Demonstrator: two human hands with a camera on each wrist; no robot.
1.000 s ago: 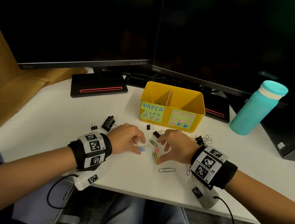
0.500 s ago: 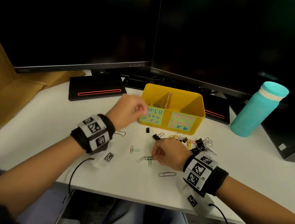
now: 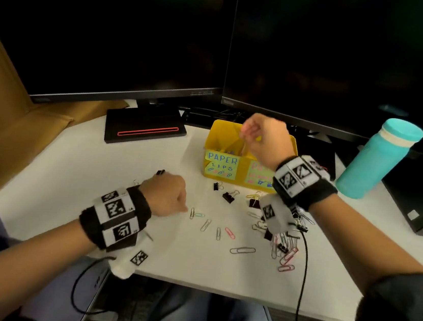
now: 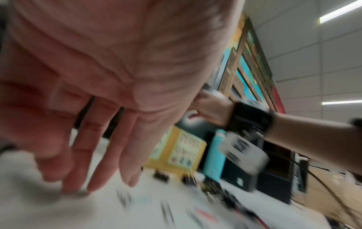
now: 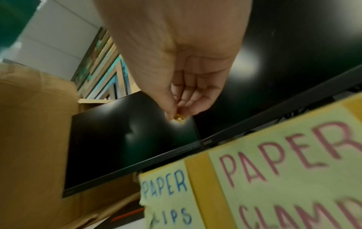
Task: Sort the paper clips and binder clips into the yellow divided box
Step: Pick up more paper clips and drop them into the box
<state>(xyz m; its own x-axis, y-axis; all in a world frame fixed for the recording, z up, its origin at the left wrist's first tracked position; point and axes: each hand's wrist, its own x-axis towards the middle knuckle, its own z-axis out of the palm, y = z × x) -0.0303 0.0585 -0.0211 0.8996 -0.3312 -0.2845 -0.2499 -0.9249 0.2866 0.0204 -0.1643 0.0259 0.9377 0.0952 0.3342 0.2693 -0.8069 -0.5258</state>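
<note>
While pinched, paper clip [image 3: 244, 148] vertical, over box [image 3: 214, 140].

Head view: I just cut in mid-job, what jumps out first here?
The yellow divided box stands mid-desk before two dark monitors, and the right hand hangs above it, pinching a yellow paper clip. Loose paper clips and black binder clips lie scattered on the white desk in front of the box, with the left hand down beside them. A teal bottle stands at far right.
</note>
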